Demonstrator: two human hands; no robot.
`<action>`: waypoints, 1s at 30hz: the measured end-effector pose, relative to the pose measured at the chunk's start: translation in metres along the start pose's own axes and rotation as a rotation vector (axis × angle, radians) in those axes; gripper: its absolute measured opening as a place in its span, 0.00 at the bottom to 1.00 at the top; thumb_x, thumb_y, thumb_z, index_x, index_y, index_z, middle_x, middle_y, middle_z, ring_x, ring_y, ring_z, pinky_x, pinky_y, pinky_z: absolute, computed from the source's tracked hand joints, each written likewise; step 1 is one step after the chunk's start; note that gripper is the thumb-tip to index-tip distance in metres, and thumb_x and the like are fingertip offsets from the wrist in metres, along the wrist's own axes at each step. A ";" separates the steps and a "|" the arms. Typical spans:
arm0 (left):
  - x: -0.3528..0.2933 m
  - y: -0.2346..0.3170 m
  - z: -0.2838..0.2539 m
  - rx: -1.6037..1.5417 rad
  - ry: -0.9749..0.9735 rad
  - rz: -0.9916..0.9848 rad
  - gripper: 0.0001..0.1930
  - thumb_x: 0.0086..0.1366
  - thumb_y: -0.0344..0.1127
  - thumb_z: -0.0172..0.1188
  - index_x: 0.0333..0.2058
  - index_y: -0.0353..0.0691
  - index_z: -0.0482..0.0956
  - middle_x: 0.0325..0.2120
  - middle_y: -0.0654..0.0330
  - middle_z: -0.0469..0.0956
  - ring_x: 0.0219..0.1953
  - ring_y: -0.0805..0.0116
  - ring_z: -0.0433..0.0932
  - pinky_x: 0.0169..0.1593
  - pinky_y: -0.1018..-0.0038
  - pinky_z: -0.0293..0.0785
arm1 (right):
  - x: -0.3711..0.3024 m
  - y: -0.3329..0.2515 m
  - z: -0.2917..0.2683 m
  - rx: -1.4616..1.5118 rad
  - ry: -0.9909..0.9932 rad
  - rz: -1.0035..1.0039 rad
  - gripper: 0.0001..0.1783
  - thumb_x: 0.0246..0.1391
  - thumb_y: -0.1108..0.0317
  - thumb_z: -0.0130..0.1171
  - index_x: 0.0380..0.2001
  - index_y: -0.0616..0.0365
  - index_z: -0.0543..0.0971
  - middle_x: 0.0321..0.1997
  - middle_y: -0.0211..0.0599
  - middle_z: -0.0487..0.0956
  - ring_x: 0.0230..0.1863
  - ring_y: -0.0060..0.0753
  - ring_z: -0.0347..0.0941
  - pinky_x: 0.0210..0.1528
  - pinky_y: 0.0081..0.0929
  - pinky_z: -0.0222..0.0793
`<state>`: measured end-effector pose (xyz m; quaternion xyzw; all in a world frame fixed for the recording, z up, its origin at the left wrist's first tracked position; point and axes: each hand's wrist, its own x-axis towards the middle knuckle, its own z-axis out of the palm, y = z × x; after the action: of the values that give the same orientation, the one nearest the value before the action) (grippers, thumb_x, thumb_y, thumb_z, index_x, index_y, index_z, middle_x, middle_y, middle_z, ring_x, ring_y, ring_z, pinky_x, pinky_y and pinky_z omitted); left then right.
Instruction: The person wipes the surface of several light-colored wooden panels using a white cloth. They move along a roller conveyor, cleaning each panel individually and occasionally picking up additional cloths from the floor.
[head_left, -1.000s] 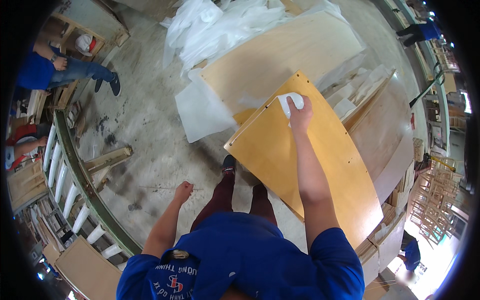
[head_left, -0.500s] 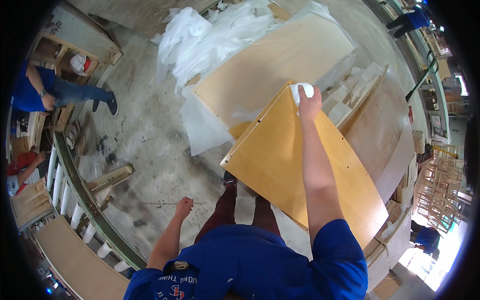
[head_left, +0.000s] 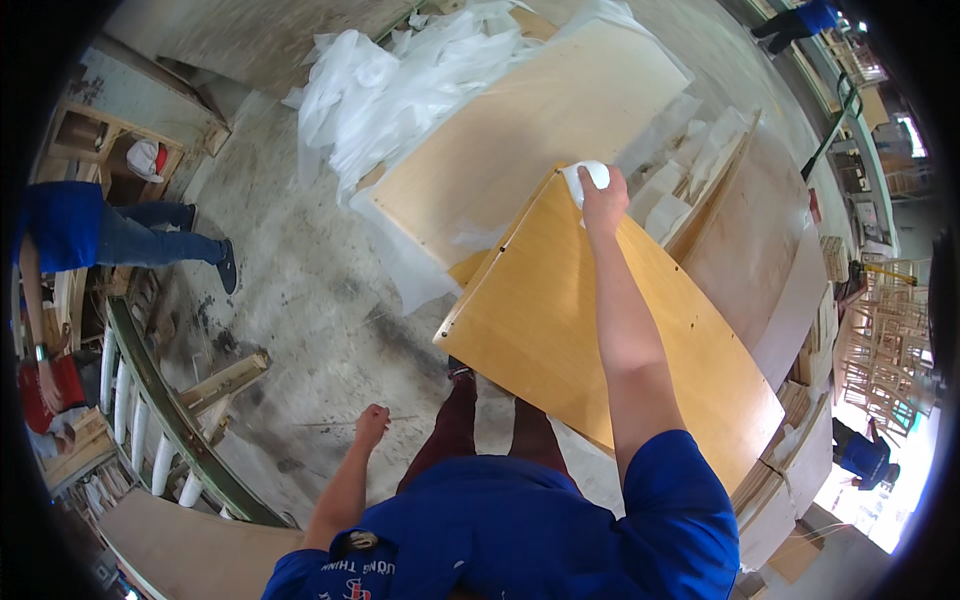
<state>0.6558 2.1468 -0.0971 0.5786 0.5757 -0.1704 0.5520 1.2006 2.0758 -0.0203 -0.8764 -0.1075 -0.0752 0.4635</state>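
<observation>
A yellow-varnished wooden panel with small dark holes along its edges stands tilted in front of my right leg. My right hand grips its far top corner, with a piece of white foam sheet between palm and wood. The fingers behind the corner are hidden. Down at my left side hangs my left hand, its fingers curled and nothing visible in them. Just beyond the yellow panel lies a paler plywood board on white foam sheeting.
Crumpled white foam sheeting heaps up at the far side. Large boards are stacked on the right. A roller conveyor with a green rail curves along the left. A co-worker in jeans stands at the left, and more people work farther off.
My view has shifted slightly while my right hand keeps its hold on the panel's corner. The co-worker at the left has taken a step, and an arm now reaches down near the conveyor.
</observation>
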 end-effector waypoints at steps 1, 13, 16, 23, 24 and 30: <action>0.000 0.001 0.001 -0.007 -0.005 -0.006 0.15 0.59 0.44 0.54 0.31 0.34 0.74 0.22 0.57 0.79 0.22 0.70 0.76 0.29 0.74 0.72 | 0.001 0.003 -0.002 0.002 0.012 -0.005 0.19 0.44 0.59 0.67 0.33 0.62 0.76 0.34 0.44 0.77 0.36 0.40 0.74 0.40 0.34 0.68; 0.003 0.012 0.006 -0.033 -0.053 0.028 0.14 0.61 0.42 0.54 0.32 0.34 0.74 0.22 0.57 0.78 0.24 0.70 0.77 0.29 0.75 0.73 | 0.001 0.025 -0.034 0.052 0.022 0.060 0.17 0.43 0.59 0.67 0.30 0.60 0.76 0.33 0.44 0.75 0.35 0.45 0.73 0.38 0.38 0.68; 0.004 0.016 0.008 -0.093 -0.062 0.051 0.14 0.61 0.41 0.54 0.32 0.34 0.73 0.23 0.57 0.77 0.25 0.70 0.77 0.28 0.75 0.73 | 0.002 0.024 -0.031 0.031 0.020 0.035 0.16 0.45 0.59 0.67 0.30 0.60 0.76 0.30 0.42 0.77 0.33 0.38 0.73 0.38 0.34 0.68; -0.001 0.024 0.010 -0.067 -0.043 0.044 0.14 0.61 0.41 0.55 0.32 0.33 0.73 0.24 0.56 0.78 0.25 0.70 0.77 0.28 0.75 0.73 | 0.000 0.027 -0.034 -0.015 0.015 0.079 0.17 0.44 0.59 0.67 0.32 0.59 0.76 0.34 0.44 0.75 0.37 0.46 0.73 0.39 0.38 0.67; -0.004 0.025 0.009 -0.052 -0.048 0.040 0.14 0.61 0.41 0.54 0.32 0.33 0.73 0.24 0.56 0.78 0.25 0.70 0.77 0.28 0.75 0.73 | -0.001 0.028 -0.037 -0.013 0.030 0.075 0.16 0.45 0.59 0.67 0.32 0.59 0.76 0.33 0.42 0.76 0.36 0.42 0.73 0.38 0.36 0.67; -0.010 0.033 0.010 0.030 -0.053 0.024 0.15 0.61 0.42 0.54 0.32 0.33 0.73 0.24 0.56 0.78 0.24 0.70 0.76 0.29 0.75 0.74 | -0.008 0.045 -0.069 0.044 0.096 0.091 0.15 0.45 0.61 0.67 0.30 0.60 0.76 0.29 0.37 0.77 0.32 0.32 0.72 0.36 0.29 0.67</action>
<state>0.6855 2.1424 -0.0780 0.5888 0.5515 -0.1875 0.5603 1.2018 1.9929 -0.0194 -0.8654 -0.0467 -0.0937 0.4901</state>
